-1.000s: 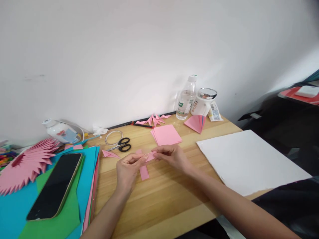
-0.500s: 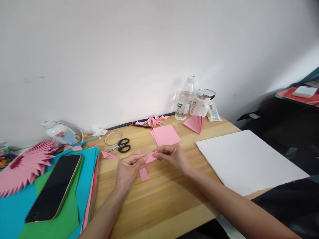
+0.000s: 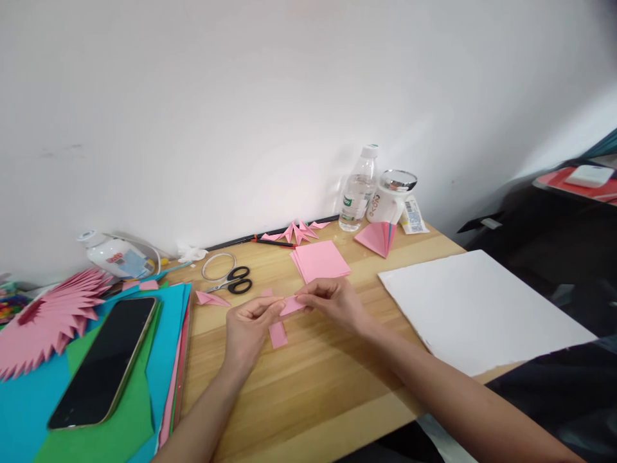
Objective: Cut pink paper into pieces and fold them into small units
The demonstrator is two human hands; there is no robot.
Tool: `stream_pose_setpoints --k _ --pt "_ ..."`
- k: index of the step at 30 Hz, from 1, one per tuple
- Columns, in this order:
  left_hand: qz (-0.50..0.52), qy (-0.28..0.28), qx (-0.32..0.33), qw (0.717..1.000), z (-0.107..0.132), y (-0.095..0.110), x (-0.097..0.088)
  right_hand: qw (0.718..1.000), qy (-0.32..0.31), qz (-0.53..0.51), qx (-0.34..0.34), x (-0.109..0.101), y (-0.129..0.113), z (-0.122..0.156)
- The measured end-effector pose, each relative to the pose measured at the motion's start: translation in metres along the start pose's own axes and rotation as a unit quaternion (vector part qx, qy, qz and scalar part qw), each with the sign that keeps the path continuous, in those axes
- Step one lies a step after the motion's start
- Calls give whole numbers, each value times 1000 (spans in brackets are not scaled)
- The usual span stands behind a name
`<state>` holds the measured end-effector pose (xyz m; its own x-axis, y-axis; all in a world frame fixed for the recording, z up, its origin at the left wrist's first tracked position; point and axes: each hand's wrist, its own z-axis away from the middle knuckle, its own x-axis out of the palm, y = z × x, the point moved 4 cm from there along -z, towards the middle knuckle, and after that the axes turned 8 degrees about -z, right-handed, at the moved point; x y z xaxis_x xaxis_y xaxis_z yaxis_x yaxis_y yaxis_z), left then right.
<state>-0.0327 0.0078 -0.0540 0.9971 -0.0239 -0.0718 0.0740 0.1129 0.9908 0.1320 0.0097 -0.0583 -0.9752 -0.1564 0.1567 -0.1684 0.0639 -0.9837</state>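
Note:
Between my two hands is a small folded strip of pink paper (image 3: 291, 305), raised a little over the wooden table. My left hand (image 3: 249, 325) pinches its left end, and my right hand (image 3: 332, 302) pinches its right end with thumb and fingers. Beneath it another pink paper strip (image 3: 278, 335) lies on the table, partly hidden by the hands. Just behind my right hand sits a stack of square pink paper sheets (image 3: 322, 259). A folded pink piece (image 3: 212, 299) rests to the left of my left hand.
Scissors (image 3: 236, 281) lie beside a ring of tape (image 3: 218, 267). A phone (image 3: 106, 363) rests on coloured sheets (image 3: 164, 360) at left, near a pleated pink paper model (image 3: 58, 318). A water bottle (image 3: 357, 193) and mug (image 3: 387, 202) stand against the wall. A white board (image 3: 482, 315) lies at right.
Both hands keep their pinch on the pink paper strip in almost the same place. The whole view has shifted very slightly; nothing else visibly differs.

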Motion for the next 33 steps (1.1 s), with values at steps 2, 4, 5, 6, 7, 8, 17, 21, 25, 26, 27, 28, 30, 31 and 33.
stream_pose_setpoints --k 2,4,5,6,7,8,17,21,25,26,27,28,30,31,33 --pt "-1 -12 1 1000 -1 2 0 1000 10 -16 -5 -2 1 -1" --pt "-12 -24 2 1000 -1 3 0 999 17 -32 -6 -5 2 -2" --pt "-16 -33 -2 999 -1 3 0 999 18 -38 -7 -5 2 -2" --pt "-18 -43 -9 999 -1 2 1 999 17 -39 -11 -6 2 -2" --pt "-19 -55 -16 998 0 1 1 999 17 -36 -17 -6 1 -2" --pt "-19 -67 -20 997 0 0 2 999 15 -29 -23 -5 0 -2" --pt "-58 -71 29 995 10 14 5 999 -15 -22 -32 -2 -2 2" --pt "-65 -67 36 995 10 14 5 999 -32 -40 -18 -1 0 1" --pt "-58 -105 26 992 7 9 8 999 0 -2 -50 -2 -3 4" --pt "-56 -121 19 991 7 7 9 998 0 8 -57 -2 -4 5" --pt "-53 -136 14 989 8 6 10 998 -5 13 -58 0 -4 5" --pt "-54 -146 10 988 9 6 10 998 -15 11 -54 1 -4 6" --pt "-60 -152 12 987 11 7 10 999 -34 -6 -35 4 -1 6" --pt "-63 -147 14 987 11 7 9 999 -40 -20 -23 4 0 6" --pt "-63 -134 6 989 11 7 8 998 -40 -45 1 4 3 4"
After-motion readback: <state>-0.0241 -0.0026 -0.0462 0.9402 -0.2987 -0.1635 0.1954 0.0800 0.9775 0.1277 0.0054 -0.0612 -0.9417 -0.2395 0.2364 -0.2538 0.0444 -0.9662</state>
